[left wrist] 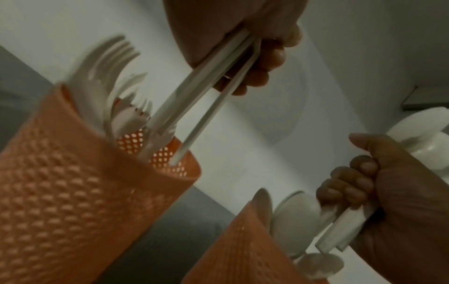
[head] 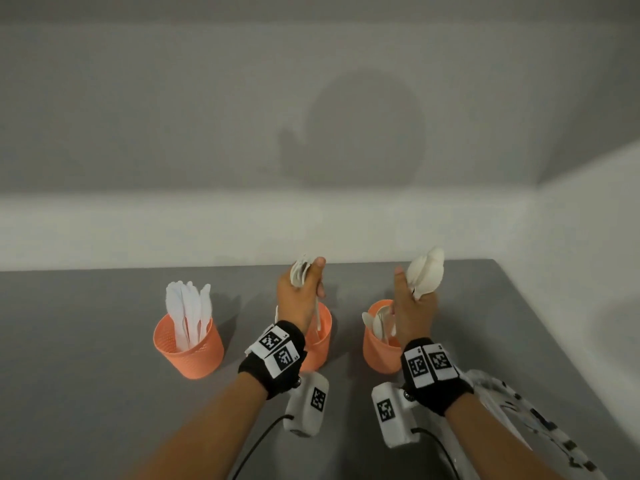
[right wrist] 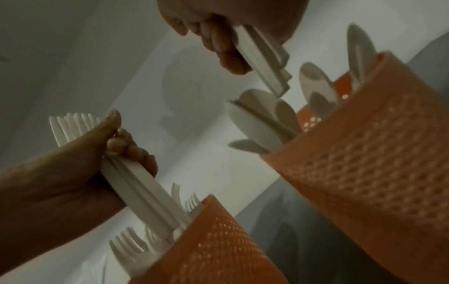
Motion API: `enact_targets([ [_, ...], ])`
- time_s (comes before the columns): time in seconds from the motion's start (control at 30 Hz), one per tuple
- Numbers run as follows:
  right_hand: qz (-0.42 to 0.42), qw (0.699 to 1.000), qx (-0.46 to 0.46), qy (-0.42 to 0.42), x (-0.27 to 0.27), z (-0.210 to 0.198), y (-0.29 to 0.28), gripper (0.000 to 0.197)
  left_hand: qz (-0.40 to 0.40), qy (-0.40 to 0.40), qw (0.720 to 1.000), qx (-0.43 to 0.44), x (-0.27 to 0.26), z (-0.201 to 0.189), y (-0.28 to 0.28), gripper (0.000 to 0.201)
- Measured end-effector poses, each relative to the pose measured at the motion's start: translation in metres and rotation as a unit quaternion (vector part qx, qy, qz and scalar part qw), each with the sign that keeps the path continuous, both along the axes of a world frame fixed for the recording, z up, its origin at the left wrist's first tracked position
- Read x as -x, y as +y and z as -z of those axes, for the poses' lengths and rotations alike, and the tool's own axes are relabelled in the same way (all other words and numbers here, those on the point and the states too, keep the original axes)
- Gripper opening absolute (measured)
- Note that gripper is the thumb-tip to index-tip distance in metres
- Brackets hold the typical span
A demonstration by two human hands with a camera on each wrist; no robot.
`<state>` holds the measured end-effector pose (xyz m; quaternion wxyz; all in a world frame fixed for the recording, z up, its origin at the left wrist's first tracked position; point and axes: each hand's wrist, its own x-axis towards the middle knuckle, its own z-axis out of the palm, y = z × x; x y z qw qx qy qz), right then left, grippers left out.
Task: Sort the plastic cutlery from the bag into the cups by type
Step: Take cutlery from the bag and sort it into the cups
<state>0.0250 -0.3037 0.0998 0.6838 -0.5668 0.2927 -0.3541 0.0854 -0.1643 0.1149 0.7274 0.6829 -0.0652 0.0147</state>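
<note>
Leftmost, toward the table's back edge, the knife cup stands filled. Next, the left hand grips a fork bundle, handles entering the middle cup. Rightward, the right hand clutches spoons over the spoon cup; the bag lies near the front right corner. Releasing both bundles together might tip a light cup or scatter pieces

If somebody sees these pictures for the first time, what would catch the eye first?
Three orange cups in a row on the grey table stand out, the leftmost one holding white knives. Above the middle cup, the left hand grips a bundle of forks. Above the right cup, the right hand grips a bundle of spoons.
</note>
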Motion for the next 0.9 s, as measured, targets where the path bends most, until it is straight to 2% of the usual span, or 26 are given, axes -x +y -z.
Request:
enact_targets([
  [0.13,0.016,0.999,-0.015,0.024,-0.004,0.021,0.002,0.04,-0.011,0.016,0.999,-0.034,-0.003,0.025,-0.004,0.033],
  [0.23,0.019,0.999,-0.023,0.016,-0.003,0.027,0.006,0.029,-0.022,-0.025,0.998,-0.06,-0.005,0.038,-0.004,0.018],
  [0.3,0.017,0.999,0.029,0.007,-0.001,0.031,0.008,0.026,-0.031,-0.05,0.993,-0.101,-0.005,0.048,-0.003,0.014],
  [0.37,0.015,0.994,0.102,0.024,0.0,0.036,0.007,0.032,-0.034,-0.076,0.983,-0.162,-0.004,0.057,-0.002,0.014],
  [0.43,0.008,0.988,0.153,0.037,0.001,0.04,0.004,0.033,-0.016,-0.102,0.977,-0.188,-0.002,0.062,-0.004,0.015],
  [0.5,-0.003,0.974,0.219,0.05,0.002,0.041,0.002,0.025,0.023,-0.14,0.967,-0.214,0.0,0.062,-0.006,0.013],
  [0.57,-0.009,0.948,0.309,0.077,0.006,0.037,0.001,0.01,0.046,-0.189,0.941,-0.277,-0.001,0.061,-0.005,0.018],
  [0.67,-0.04,0.883,0.437,0.167,0.007,0.038,-0.002,0.048,0.056,-0.238,0.903,-0.352,0.0,0.06,-0.003,0.038],
  [0.73,-0.088,0.843,0.461,0.261,0.007,0.037,-0.002,0.058,0.065,-0.261,0.878,-0.395,0.002,0.061,-0.002,0.044],
  [0.8,-0.128,0.81,0.456,0.345,0.006,0.035,-0.003,0.049,0.068,-0.282,0.851,-0.438,0.004,0.06,0.0,0.043],
  [0.9,-0.154,0.795,0.429,0.4,0.005,0.027,-0.001,0.051,0.07,-0.269,0.833,-0.479,0.006,0.057,0.001,0.05],
])
